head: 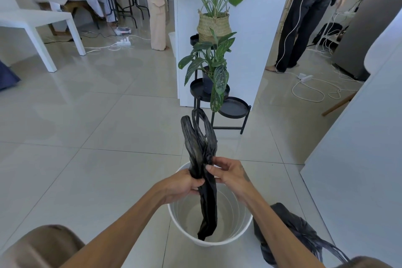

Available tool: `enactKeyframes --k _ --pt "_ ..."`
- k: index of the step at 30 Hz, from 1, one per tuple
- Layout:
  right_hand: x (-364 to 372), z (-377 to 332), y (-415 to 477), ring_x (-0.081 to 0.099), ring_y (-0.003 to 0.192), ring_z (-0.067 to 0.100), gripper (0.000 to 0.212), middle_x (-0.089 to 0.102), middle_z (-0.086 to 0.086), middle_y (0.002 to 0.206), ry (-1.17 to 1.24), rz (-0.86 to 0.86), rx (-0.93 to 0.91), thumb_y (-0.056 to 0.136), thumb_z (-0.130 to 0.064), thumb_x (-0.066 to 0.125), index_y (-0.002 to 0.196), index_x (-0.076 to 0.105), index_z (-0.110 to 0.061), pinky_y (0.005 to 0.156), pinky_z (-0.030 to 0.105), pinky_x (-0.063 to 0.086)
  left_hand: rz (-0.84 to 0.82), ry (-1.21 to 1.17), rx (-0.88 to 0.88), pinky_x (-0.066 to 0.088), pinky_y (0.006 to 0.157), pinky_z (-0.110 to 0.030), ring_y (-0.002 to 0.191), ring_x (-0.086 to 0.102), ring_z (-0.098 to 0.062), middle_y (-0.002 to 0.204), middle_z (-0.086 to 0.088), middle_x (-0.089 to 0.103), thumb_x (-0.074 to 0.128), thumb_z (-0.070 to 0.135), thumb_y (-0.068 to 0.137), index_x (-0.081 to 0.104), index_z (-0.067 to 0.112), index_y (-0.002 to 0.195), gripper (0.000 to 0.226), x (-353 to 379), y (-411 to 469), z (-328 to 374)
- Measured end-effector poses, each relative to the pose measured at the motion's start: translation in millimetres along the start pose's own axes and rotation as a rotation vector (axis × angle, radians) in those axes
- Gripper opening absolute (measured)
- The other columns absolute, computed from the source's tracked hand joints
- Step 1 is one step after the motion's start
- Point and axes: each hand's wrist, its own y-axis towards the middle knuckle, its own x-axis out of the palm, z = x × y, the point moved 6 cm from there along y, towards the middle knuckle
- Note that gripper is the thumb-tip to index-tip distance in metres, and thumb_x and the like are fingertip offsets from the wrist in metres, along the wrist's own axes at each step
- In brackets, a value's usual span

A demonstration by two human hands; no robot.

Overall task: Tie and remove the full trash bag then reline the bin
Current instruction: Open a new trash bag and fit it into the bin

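Gripping a fresh liner [204,169] over the bin [243,230], both hands closed, full bag [291,230] beside.

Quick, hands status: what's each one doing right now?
Left hand: closed around the bunched new black bag above the white bin.
Right hand: fingertips pinching the same bag.

I see the bin [217,239] mouth open; full bag [289,230] crowds its right side, plant stand [233,111] behind, floor [97,159] left bare.
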Motion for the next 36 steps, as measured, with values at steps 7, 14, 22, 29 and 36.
enactKeyframes --k 7,14,22,29,36 --pt "6 7 5 0.075 0.1 0.021 0.038 0.08 0.002 0.104 -0.039 -0.024 0.005 0.071 -0.014 0.085 0.108 0.077 -0.018 0.096 0.046 0.057 0.013 0.035 0.002 0.045 0.11 -0.051 0.122 0.065 -0.024 0.129 -0.009 0.07 0.049 0.001 0.097 0.055 0.02 0.134 0.042 -1 1 -3" --pt "-5 13 9 0.076 0.093 0.022 0.026 0.08 0.0 0.098 -0.105 0.113 0.0 0.084 -0.002 0.069 0.101 0.08 -0.018 0.091 0.046 0.06 0.044 0.052 0.01 0.052 0.102 -0.046 0.113 0.07 -0.019 0.116 0.0 0.076 0.046 0.007 0.102 0.057 0.024 0.127 0.032 1 3 0" --pt "-47 19 6 0.075 0.089 0.027 0.021 0.079 0.007 0.09 -0.075 0.273 0.076 0.088 0.002 0.065 0.087 0.08 -0.012 0.091 0.047 0.059 0.289 -0.021 -0.001 0.055 0.097 -0.042 0.109 0.07 -0.028 0.116 -0.011 0.075 0.047 0.004 0.104 0.062 0.009 0.121 0.024 -26 -2 -5" --pt "-60 18 5 0.074 0.089 0.027 0.024 0.079 0.008 0.088 -0.08 0.296 0.107 0.09 0.004 0.059 0.087 0.077 -0.011 0.091 0.047 0.059 0.399 -0.024 0.036 0.057 0.092 -0.038 0.104 0.072 -0.022 0.108 -0.003 0.078 0.048 0.003 0.102 0.066 0.015 0.109 0.023 -37 -6 -4" --pt "-75 13 7 0.072 0.095 0.032 0.029 0.077 0.011 0.089 -0.151 0.345 0.124 0.09 0.008 0.052 0.086 0.074 -0.011 0.093 0.05 0.057 0.578 0.061 0.1 0.056 0.094 -0.041 0.101 0.07 -0.018 0.105 0.004 0.076 0.052 0.005 0.101 0.069 0.02 0.103 0.023 -60 -15 4"
